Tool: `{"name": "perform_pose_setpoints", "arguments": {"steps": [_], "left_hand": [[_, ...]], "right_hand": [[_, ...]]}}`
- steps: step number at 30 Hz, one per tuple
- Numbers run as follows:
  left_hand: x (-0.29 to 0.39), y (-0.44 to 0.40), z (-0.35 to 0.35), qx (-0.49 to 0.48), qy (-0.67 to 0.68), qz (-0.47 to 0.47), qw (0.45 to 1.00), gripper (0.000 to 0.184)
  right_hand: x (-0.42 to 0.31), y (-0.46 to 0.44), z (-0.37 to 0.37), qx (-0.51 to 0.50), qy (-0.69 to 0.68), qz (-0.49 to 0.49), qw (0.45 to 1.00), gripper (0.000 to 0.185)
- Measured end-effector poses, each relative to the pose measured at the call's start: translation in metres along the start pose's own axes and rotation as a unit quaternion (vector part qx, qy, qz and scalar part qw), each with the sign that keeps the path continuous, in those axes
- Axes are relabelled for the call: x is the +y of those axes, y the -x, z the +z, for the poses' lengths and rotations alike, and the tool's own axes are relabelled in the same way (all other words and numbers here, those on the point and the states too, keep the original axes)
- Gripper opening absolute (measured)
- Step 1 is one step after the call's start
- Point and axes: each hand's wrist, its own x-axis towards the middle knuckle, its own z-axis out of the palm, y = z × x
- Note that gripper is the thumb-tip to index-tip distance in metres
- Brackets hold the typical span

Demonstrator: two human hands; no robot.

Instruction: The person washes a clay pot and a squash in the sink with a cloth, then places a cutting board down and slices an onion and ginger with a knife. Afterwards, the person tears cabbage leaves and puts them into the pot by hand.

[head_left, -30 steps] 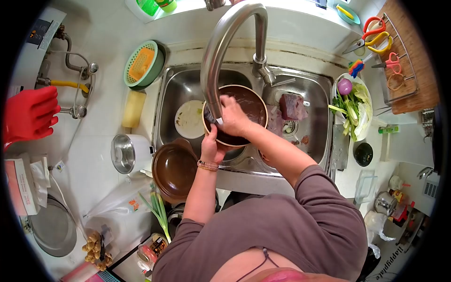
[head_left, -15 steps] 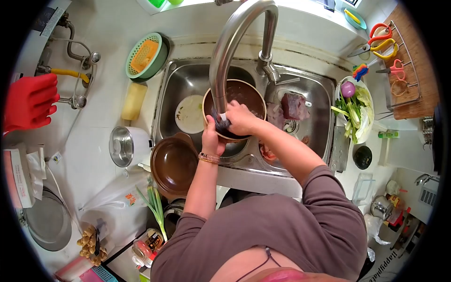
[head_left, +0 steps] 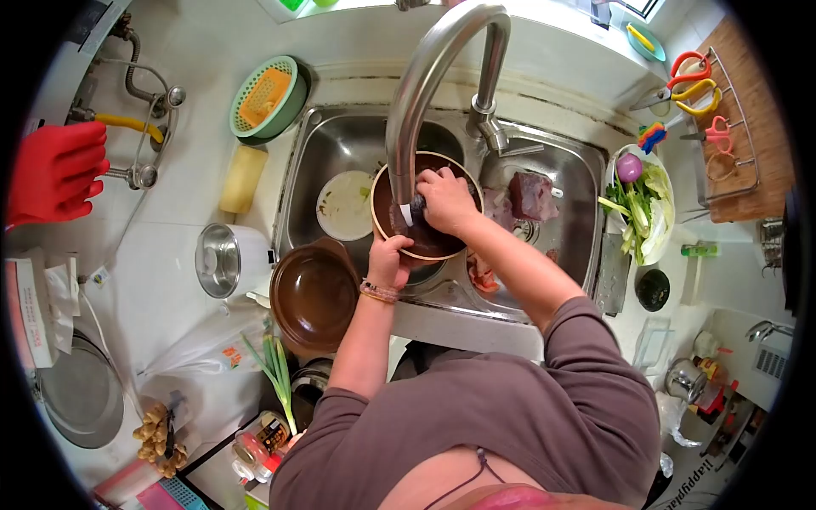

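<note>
A brown pot (head_left: 435, 246) with a pale rim is tilted under the faucet (head_left: 401, 110) over the left sink basin. My left hand (head_left: 389, 262) grips its near-left rim, thumb uppermost. Inside the pot, my right hand (head_left: 448, 201) is closed on a dark scouring pad (head_left: 416, 209), pressed against the inner wall; fingers partly cover it. Water seems to run from the spout into the pot. Beside my left forearm stands a second, wider brown pot (head_left: 313, 297). A white round plate (head_left: 342, 206) with green scraps lies in the left basin.
The right basin holds a block of dark red meat (head_left: 533, 197) and reddish pieces (head_left: 482, 274). A bowl of vegetables (head_left: 661, 229) stands right of the sink. At left are a metal pot (head_left: 219, 261), a green basket (head_left: 285, 110) and a red glove (head_left: 64, 174).
My right hand has moved from the pot's near-left rim deeper inside toward its far right, taking the scouring pad along. The pot has tilted slightly; my left hand still holds its rim.
</note>
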Motion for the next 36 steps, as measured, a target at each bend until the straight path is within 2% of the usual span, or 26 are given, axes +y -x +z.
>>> {"name": "perform_pose_setpoints", "arguments": {"steps": [2, 3, 4, 5, 7, 8, 11, 12, 15, 16, 17, 18, 19, 21, 23, 25, 26, 27, 29, 30, 31, 33, 34, 35, 36], "left_hand": [[0.006, 0.002, -0.007, -0.031, 0.008, -0.059, 0.998, 0.055], [0.004, 0.005, -0.006, -0.038, 0.028, -0.063, 0.997, 0.055], [0.001, 0.005, -0.001, -0.05, 0.047, -0.065, 0.996, 0.054], [-0.001, 0.006, 0.002, -0.064, 0.066, -0.071, 0.993, 0.054], [0.001, 0.007, -0.003, -0.151, 0.063, -0.063, 0.984, 0.055], [0.002, 0.007, -0.005, -0.178, 0.073, -0.053, 0.98, 0.056], [0.002, 0.002, -0.015, -0.242, 0.256, -0.074, 0.933, 0.059], [0.001, -0.001, -0.017, -0.192, 0.244, -0.068, 0.948, 0.056], [-0.008, -0.022, -0.027, -0.031, 0.158, -0.021, 0.987, 0.046], [-0.01, -0.023, -0.031, -0.003, 0.102, -0.044, 0.994, 0.034], [-0.011, -0.022, -0.036, 0.014, 0.082, -0.043, 0.996, 0.033], [-0.001, -0.011, -0.022, 0.019, 0.072, -0.045, 0.996, 0.033], [0.006, 0.0, -0.008, 0.025, 0.063, -0.045, 0.997, 0.033], [0.007, 0.006, -0.003, 0.001, 0.06, -0.057, 0.997, 0.033], [0.01, 0.01, 0.002, -0.014, 0.083, -0.09, 0.992, 0.036], [0.009, 0.001, -0.004, -0.016, 0.121, -0.067, 0.99, 0.043], [0.006, -0.002, -0.015, -0.022, 0.111, -0.05, 0.992, 0.042], [0.01, -0.003, -0.015, -0.03, 0.102, -0.031, 0.994, 0.041], [0.011, 0.004, -0.011, 0.015, 0.021, 0.013, 1.0, 0.039], [0.011, 0.008, -0.002, 0.036, -0.016, 0.039, 0.998, 0.038], [0.011, 0.009, 0.004, 0.055, -0.054, 0.066, 0.995, 0.038], [0.01, 0.002, -0.005, 0.037, 0.005, 0.033, 0.999, 0.039], [0.017, 0.0, -0.012, 0.032, 0.034, 0.006, 0.999, 0.04], [0.021, 0.001, -0.018, 0.029, 0.062, -0.027, 0.997, 0.041], [0.022, 0.003, -0.02, 0.033, 0.037, -0.004, 0.999, 0.04]], "right_hand": [[-0.001, -0.021, 0.033, 0.14, -0.253, -0.005, 0.957, 0.032], [-0.01, -0.026, 0.036, 0.207, -0.377, -0.003, 0.903, 0.033], [-0.016, -0.025, 0.038, 0.178, -0.369, -0.027, 0.912, 0.036], [-0.021, -0.023, 0.039, 0.198, -0.305, -0.077, 0.928, 0.035], [-0.021, -0.022, 0.033, 0.091, -0.362, -0.188, 0.909, 0.032], [-0.021, -0.016, 0.032, 0.018, -0.431, -0.148, 0.89, 0.03], [-0.023, 0.0, -0.007, -0.227, -0.392, -0.142, 0.88, 0.033], [-0.021, -0.002, -0.01, -0.319, -0.354, -0.067, 0.876, 0.036], [-0.009, 0.003, -0.037, -0.403, -0.168, -0.001, 0.9, 0.025], [-0.004, 0.003, -0.037, -0.378, -0.057, 0.001, 0.924, 0.025], [0.0, 0.002, -0.037, -0.345, 0.054, 0.001, 0.937, 0.026], [0.006, 0.005, -0.032, -0.227, 0.099, 0.023, 0.969, 0.028], [0.011, 0.005, -0.024, -0.104, 0.143, 0.043, 0.983, 0.031], [0.012, -0.011, 0.003, 0.043, 0.1, -0.005, 0.994, 0.038], [-0.009, -0.024, 0.025, 0.028, 0.034, -0.028, 0.999, 0.039], [-0.02, -0.016, 0.033, -0.031, -0.117, -0.102, 0.987, 0.041], [-0.014, -0.01, 0.03, -0.082, -0.114, -0.156, 0.978, 0.043], [-0.005, -0.007, 0.024, -0.116, -0.071, -0.132, 0.982, 0.044], [0.009, -0.006, 0.01, -0.184, 0.015, -0.088, 0.979, 0.046], [0.004, -0.008, 0.003, -0.13, 0.055, -0.024, 0.99, 0.044], [-0.004, -0.012, 0.004, -0.095, 0.033, -0.022, 0.995, 0.042], [-0.019, -0.016, 0.013, -0.028, -0.012, -0.021, 0.999, 0.038], [-0.02, -0.015, 0.025, -0.023, -0.096, -0.064, 0.993, 0.035], [-0.015, -0.01, 0.029, -0.098, -0.151, -0.1, 0.979, 0.035], [-0.014, -0.003, 0.016, -0.131, -0.09, -0.09, 0.983, 0.034]]}}
